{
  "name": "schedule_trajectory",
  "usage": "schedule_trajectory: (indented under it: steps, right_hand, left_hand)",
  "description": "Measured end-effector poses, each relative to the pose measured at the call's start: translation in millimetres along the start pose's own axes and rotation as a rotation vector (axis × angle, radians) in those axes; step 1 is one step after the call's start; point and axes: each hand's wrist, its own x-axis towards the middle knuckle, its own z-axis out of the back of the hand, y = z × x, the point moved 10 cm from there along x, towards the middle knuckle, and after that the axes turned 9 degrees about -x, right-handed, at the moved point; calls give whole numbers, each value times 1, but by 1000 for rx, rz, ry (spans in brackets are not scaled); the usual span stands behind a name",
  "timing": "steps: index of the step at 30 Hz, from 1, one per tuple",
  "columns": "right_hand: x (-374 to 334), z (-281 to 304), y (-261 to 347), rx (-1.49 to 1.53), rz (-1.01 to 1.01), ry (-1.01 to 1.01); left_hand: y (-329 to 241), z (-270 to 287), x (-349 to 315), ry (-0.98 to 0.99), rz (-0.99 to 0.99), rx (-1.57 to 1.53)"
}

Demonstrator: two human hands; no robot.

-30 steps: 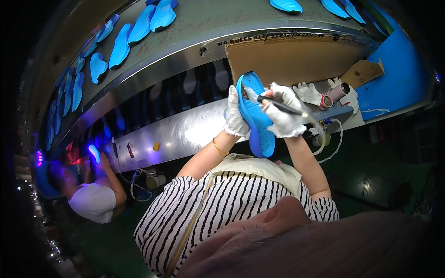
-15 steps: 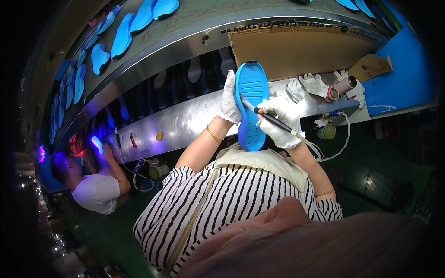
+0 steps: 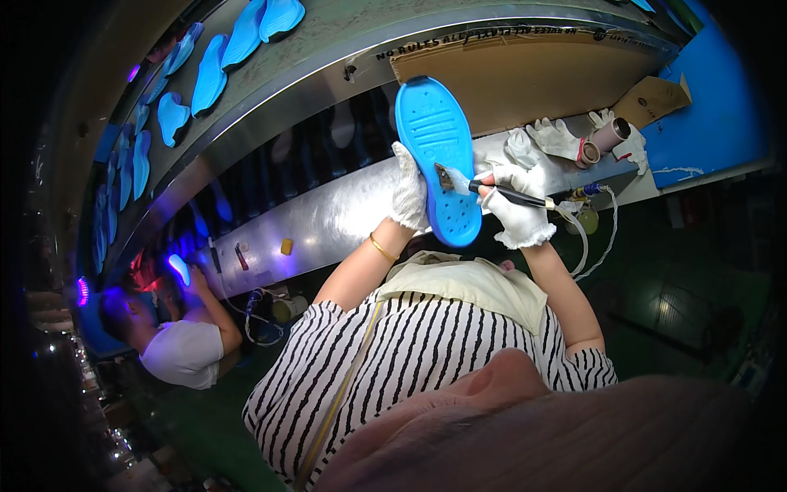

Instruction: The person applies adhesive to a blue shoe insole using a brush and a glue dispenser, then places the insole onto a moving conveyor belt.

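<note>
A bright blue shoe sole (image 3: 436, 127) is tilted up above the bench, its ridged and dimpled face toward me. My left hand (image 3: 408, 190), in a white knit glove, grips the sole by its left edge; some of the fingers are hidden behind it. In my gloved right hand (image 3: 520, 209) is a brush with a black handle (image 3: 518, 195), a pale hose trailing from its rear end. The brush's dark bristles rest on the middle of the sole, next to its waist. Both hands are closed.
Past a metal rail, a conveyor belt (image 3: 328, 25) carries several blue soles. A brown cardboard sheet (image 3: 525, 86) stands behind the metal bench (image 3: 303, 213). White gloves (image 3: 557, 139) and a cardboard tube (image 3: 608, 136) lie at right. A co-worker (image 3: 184, 340) holds a glowing sole at left.
The sole has tipped, its top leaning left and away from me. The brush has moved from the sole's left edge onto its middle face. My right hand has shifted slightly right.
</note>
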Motion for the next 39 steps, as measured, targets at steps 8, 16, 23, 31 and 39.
schedule_trajectory:
  steps: [8, 16, 23, 31, 39]
  right_hand:
    - [-3, -26, 61, -100, 340, 104]
    - [-4, -39, 23, 346, -39, 297]
    - [0, -27, 39, -122, 243, 186]
    - [0, -32, 38, -43, 23, 477]
    - [0, -43, 49, -335, 290, 402]
  left_hand:
    - [-46, -38, 12, 343, -213, -330]
    - [-76, -62, 6, 607, -257, -334]
    - [-71, -68, 5, 558, -130, 71]
    - [-70, -50, 18, 251, -87, 719]
    - [-54, -43, 32, 40, 185, 861]
